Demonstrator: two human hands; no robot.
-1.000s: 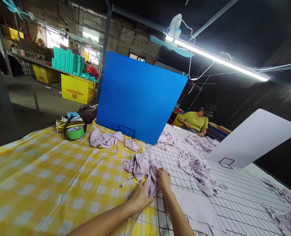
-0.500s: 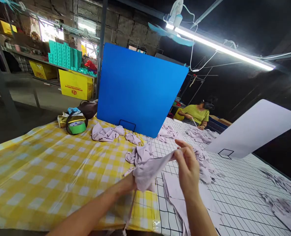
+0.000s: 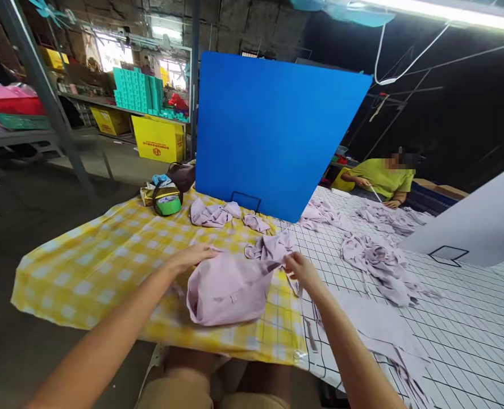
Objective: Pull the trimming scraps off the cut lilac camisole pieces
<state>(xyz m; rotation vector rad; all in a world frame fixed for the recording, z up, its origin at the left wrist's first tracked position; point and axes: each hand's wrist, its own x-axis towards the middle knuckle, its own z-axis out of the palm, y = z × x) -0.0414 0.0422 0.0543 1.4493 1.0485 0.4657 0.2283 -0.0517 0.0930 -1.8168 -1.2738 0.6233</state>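
Observation:
A pale pink-lilac cloth piece (image 3: 230,289) is stretched between my two hands over the yellow checked tablecloth (image 3: 124,255). My left hand (image 3: 194,255) grips its upper left edge, with the fingers partly behind the fabric. At the upper right corner my right hand (image 3: 296,266) pinches the cloth between closed fingers. Just beyond lies a crumpled heap of the same fabric (image 3: 273,245). Flat stacked pieces (image 3: 383,324) rest to the right, beside my right forearm.
A blue board (image 3: 269,130) stands on a wire holder behind the cloth heaps; a white board (image 3: 482,221) stands at right. Green tape (image 3: 169,205) lies at the back left. More crumpled fabric (image 3: 375,261) covers the grid cloth. A person in a yellow-green top (image 3: 379,176) sits beyond.
The view has swung left and downward. My hands have moved apart, and the cloth now hangs spread wide between them. My left hand, hidden behind the fabric before, now shows at its upper edge.

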